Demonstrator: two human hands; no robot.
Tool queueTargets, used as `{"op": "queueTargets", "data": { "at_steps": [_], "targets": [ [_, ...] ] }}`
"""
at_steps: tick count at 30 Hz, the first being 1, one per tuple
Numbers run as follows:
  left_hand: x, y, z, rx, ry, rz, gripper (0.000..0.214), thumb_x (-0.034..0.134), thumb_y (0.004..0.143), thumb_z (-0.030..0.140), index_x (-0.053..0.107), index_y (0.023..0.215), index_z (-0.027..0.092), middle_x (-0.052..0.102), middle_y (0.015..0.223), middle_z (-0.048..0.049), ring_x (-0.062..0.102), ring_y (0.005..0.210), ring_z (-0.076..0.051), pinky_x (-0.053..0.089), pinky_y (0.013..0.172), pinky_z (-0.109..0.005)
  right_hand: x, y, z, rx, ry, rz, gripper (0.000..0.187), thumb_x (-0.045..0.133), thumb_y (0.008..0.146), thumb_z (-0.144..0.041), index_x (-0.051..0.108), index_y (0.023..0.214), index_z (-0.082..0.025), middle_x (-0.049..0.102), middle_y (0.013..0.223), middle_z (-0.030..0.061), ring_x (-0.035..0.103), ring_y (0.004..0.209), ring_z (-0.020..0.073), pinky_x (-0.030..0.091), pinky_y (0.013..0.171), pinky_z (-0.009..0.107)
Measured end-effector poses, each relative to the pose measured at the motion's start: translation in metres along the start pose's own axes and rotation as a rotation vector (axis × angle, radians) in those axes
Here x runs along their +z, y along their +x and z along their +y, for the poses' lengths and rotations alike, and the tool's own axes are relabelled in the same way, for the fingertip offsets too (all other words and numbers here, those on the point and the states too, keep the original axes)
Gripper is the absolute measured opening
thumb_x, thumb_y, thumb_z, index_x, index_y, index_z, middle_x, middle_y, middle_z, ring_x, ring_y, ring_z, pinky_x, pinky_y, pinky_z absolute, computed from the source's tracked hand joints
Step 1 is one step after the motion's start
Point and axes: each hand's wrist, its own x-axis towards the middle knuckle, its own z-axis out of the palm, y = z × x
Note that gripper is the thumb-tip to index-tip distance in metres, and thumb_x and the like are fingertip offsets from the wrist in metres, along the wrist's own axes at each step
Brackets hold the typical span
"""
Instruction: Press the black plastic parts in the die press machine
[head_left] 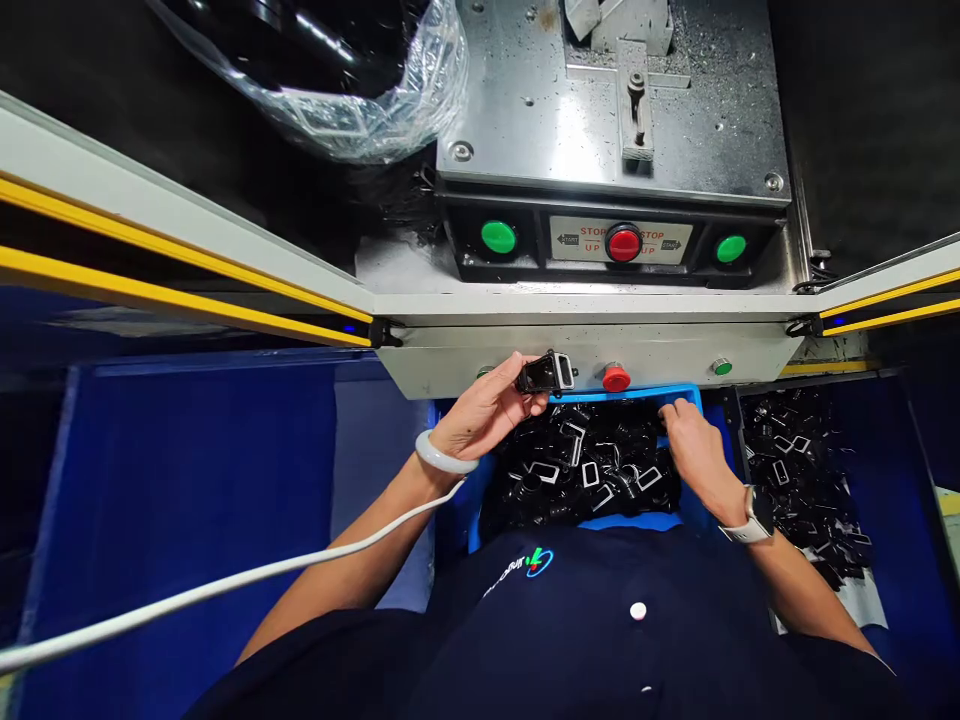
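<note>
My left hand (pixel 495 405) grips a small glossy black plastic part (pixel 546 373) with a pale rectangular rim on its right end. It holds the part above the far left side of a blue bin (pixel 625 394). Inside the bin lies a heap of similar black parts (pixel 592 455), some showing white rectangular frames. At the bin's far right corner is my right hand (pixel 694 445), its fingers curled down. Its fingertips are partly hidden, and I cannot make out whether something small is between them.
Beyond the bin is a machine panel with a red stop button (pixel 616 377). A metal bed (pixel 525 130) with a clamp fixture (pixel 636 100) stands behind. A plastic bag (pixel 375 120) sits at the upper left; more black parts (pixel 802 470) lie right. Yellow-edged guards (pixel 187 290) flank the opening.
</note>
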Motion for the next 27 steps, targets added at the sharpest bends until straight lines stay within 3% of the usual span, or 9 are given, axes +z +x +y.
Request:
{"op": "queueTargets", "data": {
  "at_steps": [4,7,9,15,20,27],
  "targets": [
    [-0.001,0.002,-0.001,0.020,0.025,0.003,0.044,0.093,0.079,0.046,0.079,0.106,0.014,0.074,0.095,-0.0066,0.071,0.078,-0.015,0.062,0.070,-0.025,-0.037,-0.003,-0.010,-0.009,0.696,0.223,0.014,0.058,0.103,-0.031,0.068,0.109,-0.023,0.075,0.104,0.0078,0.073,0.091,0.0219,0.060,0.083,0.037],
    [0.001,0.004,-0.004,0.040,0.026,0.000,0.041,0.093,0.079,0.045,0.078,0.104,0.015,0.076,0.097,-0.0063,0.073,0.084,-0.017,0.065,0.079,-0.030,-0.060,0.003,-0.035,0.035,1.173,0.204,0.021,0.069,0.097,-0.043,0.068,0.103,-0.023,0.076,0.093,0.0039,0.075,0.085,0.0191,0.061,0.081,0.035],
    [0.004,0.005,-0.005,0.052,0.028,-0.007,0.040,0.093,0.079,0.043,0.078,0.103,0.015,0.076,0.100,-0.0063,0.073,0.089,-0.017,0.066,0.084,-0.032,-0.068,0.011,-0.053,0.039,1.329,0.187,0.025,0.074,0.093,-0.047,0.069,0.099,-0.022,0.076,0.094,0.0039,0.074,0.084,0.0177,0.061,0.078,0.033],
    [0.003,0.009,-0.007,0.098,-0.050,0.004,0.037,0.095,0.078,0.038,0.077,0.101,0.016,0.077,0.099,-0.0056,0.072,0.092,-0.016,0.065,0.087,-0.031,-0.069,0.033,-0.074,0.028,1.366,0.281,0.024,0.076,0.091,-0.046,0.072,0.096,-0.022,0.072,0.097,0.0036,0.067,0.085,0.0155,0.056,0.073,0.030],
    [0.000,0.012,-0.011,0.122,-0.077,0.029,0.037,0.096,0.077,0.037,0.076,0.099,0.015,0.077,0.096,-0.0055,0.072,0.089,-0.016,0.065,0.089,-0.034,-0.059,0.042,-0.073,0.062,1.425,0.259,0.028,0.076,0.090,-0.047,0.069,0.099,-0.022,0.069,0.092,0.0020,0.067,0.081,0.0147,0.056,0.070,0.028],
    [0.011,0.009,-0.011,0.156,0.018,0.031,0.039,0.096,0.076,0.039,0.077,0.101,0.016,0.078,0.102,-0.0081,0.074,0.097,-0.021,0.062,0.096,-0.042,-0.056,0.049,-0.086,0.042,1.392,0.211,0.028,0.074,0.091,-0.048,0.069,0.096,-0.021,0.071,0.088,0.0012,0.063,0.071,0.0131,0.054,0.070,0.029]
  ]
}}
